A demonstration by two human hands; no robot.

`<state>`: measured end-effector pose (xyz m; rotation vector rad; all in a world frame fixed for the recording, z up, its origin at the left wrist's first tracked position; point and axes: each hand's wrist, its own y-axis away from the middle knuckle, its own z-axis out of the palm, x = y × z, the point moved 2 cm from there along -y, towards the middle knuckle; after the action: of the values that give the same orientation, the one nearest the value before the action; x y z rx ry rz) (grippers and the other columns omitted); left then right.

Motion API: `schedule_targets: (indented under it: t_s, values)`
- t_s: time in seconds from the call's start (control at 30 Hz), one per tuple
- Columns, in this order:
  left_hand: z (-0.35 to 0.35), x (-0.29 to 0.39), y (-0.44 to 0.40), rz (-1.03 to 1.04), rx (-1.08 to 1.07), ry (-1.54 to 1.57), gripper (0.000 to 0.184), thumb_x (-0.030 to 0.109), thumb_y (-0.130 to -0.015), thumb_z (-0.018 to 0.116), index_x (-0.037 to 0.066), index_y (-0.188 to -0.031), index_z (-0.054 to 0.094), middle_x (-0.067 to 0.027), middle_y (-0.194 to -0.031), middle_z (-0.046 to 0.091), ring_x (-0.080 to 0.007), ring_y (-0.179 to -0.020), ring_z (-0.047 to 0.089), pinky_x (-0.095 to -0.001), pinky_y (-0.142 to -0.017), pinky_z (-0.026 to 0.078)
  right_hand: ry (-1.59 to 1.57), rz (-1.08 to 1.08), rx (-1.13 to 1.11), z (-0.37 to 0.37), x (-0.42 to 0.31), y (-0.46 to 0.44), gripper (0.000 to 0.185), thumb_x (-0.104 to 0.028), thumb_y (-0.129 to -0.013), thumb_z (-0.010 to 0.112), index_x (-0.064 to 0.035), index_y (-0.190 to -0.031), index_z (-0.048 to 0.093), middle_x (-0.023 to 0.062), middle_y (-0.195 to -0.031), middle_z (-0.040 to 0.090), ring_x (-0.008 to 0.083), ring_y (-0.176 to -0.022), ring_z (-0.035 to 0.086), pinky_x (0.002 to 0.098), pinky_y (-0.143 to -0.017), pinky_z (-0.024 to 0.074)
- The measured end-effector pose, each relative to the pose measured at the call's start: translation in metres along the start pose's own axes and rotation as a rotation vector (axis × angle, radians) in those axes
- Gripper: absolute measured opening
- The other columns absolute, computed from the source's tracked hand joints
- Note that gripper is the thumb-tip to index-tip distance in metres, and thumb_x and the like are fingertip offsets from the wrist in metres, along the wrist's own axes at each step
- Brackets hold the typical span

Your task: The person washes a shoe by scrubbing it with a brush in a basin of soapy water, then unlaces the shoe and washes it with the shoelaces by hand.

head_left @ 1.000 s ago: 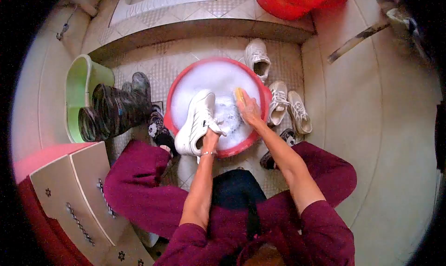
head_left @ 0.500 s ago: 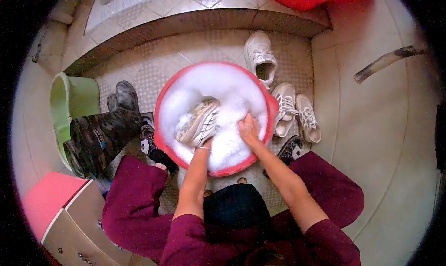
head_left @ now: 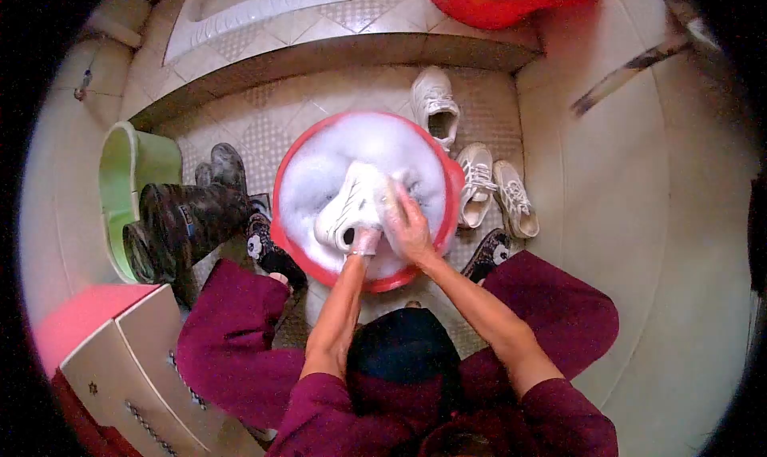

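A white sneaker (head_left: 349,209) with dark stripes on its side is tilted above the suds in a red basin (head_left: 292,160). My left hand (head_left: 366,241) is at the shoe's opening and holds it; some fingers are hidden in or behind the shoe. Against the other side of the sneaker lies my right hand (head_left: 409,229), wet with foam. Its fingers are bent and closed over something pale that I cannot make out. White foam (head_left: 367,133) fills the basin around both hands.
Right of the basin stand a white sneaker (head_left: 435,97) and a pair of white shoes (head_left: 476,173), (head_left: 517,205). Camouflage boots (head_left: 188,217) and a green bucket (head_left: 156,157) are at the left. A drawer cabinet (head_left: 144,353) is nearer me. Behind is a tiled step (head_left: 319,61).
The sneaker has been turned, its opening now toward me. My right hand has come out of the foam and moved left, up against the shoe. The view has shifted slightly.
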<state>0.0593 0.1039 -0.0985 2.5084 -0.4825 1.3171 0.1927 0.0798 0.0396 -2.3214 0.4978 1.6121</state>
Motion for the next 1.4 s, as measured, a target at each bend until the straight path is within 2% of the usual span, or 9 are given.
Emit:
schedule_targets:
  t_s: [0.17,0.37,0.5,0.53,0.73,0.97,1.1,1.13,1.4]
  values:
    - [-0.035,0.076,0.024,-0.711,0.132,1.098,0.050,0.031,-0.091,0.042,0.006,-0.131,0.028,-0.0100,-0.129,0.035,-0.0235,-0.114,0.037,-0.0324,-0.100,0.029,0.114,-0.235,-0.507,-0.025,-0.058,0.005,0.049,-0.026,-0.080,0.054,-0.0075,-0.124,0.045,0.0176,-0.087,0.049,0.0326,-0.084,0.053,0.0379,-0.074,0.0433]
    - [-0.030,0.086,0.029,-0.521,0.153,1.703,0.043,0.035,-0.090,0.038,0.009,-0.125,0.037,-0.0031,-0.118,0.043,-0.0176,-0.100,0.045,-0.0308,-0.087,0.041,0.523,-0.242,-0.477,-0.011,-0.101,-0.032,0.047,-0.035,-0.082,0.044,-0.0173,-0.126,0.042,0.0203,-0.087,0.049,0.0372,-0.077,0.054,0.0451,-0.067,0.0444]
    - [-0.075,0.136,0.045,-0.054,-0.185,1.613,0.044,0.036,-0.089,0.040,0.009,-0.123,0.040,-0.0061,-0.112,0.050,-0.0195,-0.093,0.052,-0.0328,-0.084,0.044,0.380,-0.263,-0.494,-0.009,-0.104,0.013,0.049,-0.038,-0.084,0.041,-0.0182,-0.128,0.040,0.0248,-0.086,0.048,0.0399,-0.074,0.054,0.0483,-0.068,0.0433]
    - [-0.075,0.132,0.055,-0.375,0.198,1.404,0.045,0.036,-0.088,0.040,0.009,-0.124,0.040,-0.0075,-0.115,0.049,-0.0206,-0.097,0.051,-0.0343,-0.086,0.044,0.321,-0.257,-0.497,-0.009,-0.095,0.034,0.050,-0.039,-0.083,0.042,-0.0182,-0.128,0.040,0.0260,-0.088,0.048,0.0408,-0.076,0.054,0.0485,-0.069,0.0431]
    - [-0.080,0.170,0.098,-0.470,0.319,1.643,0.046,0.037,-0.088,0.041,0.006,-0.122,0.042,-0.0079,-0.113,0.050,-0.0208,-0.103,0.049,-0.0336,-0.089,0.041,0.427,-0.136,-0.596,-0.012,-0.119,0.065,0.052,-0.041,-0.082,0.044,-0.0195,-0.129,0.040,0.0235,-0.096,0.048,0.0403,-0.082,0.052,0.0449,-0.073,0.0430]
    - [-0.059,0.111,0.100,-0.538,0.222,1.531,0.062,0.057,-0.084,0.034,0.010,-0.124,0.041,-0.0098,-0.119,0.048,-0.0257,-0.108,0.047,-0.0390,-0.094,0.037,0.077,0.027,-0.649,0.007,-0.087,0.079,0.050,-0.033,-0.083,0.045,-0.0086,-0.127,0.039,0.0264,-0.094,0.055,0.0361,-0.089,0.054,0.0403,-0.077,0.0417]
    - [-0.054,0.117,0.108,-0.673,0.255,1.617,0.057,0.050,-0.086,0.034,0.008,-0.123,0.041,-0.0114,-0.120,0.047,-0.0264,-0.109,0.046,-0.0391,-0.094,0.038,0.091,0.108,-0.824,0.003,-0.079,0.073,0.052,-0.034,-0.084,0.044,-0.0102,-0.130,0.037,0.0257,-0.099,0.053,0.0357,-0.091,0.053,0.0381,-0.078,0.0407]
    - [-0.061,0.132,0.103,-0.631,0.215,1.609,0.052,0.045,-0.087,0.034,0.008,-0.123,0.042,-0.0094,-0.118,0.048,-0.0244,-0.108,0.046,-0.0379,-0.094,0.037,0.366,0.106,-0.801,0.009,-0.079,0.067,0.057,-0.040,-0.082,0.047,-0.0248,-0.134,0.030,0.0273,-0.096,0.051,0.0435,-0.085,0.053,0.0483,-0.081,0.0407]
    - [-0.056,0.117,0.096,-0.636,0.242,1.736,0.042,0.035,-0.089,0.040,0.005,-0.119,0.043,-0.0079,-0.113,0.051,-0.0218,-0.104,0.049,-0.0359,-0.091,0.040,0.252,0.200,-0.834,0.018,-0.072,0.057,0.057,-0.046,-0.082,0.039,-0.0195,-0.132,0.035,0.0329,-0.105,0.047,0.0472,-0.097,0.048,0.0497,-0.089,0.0358]
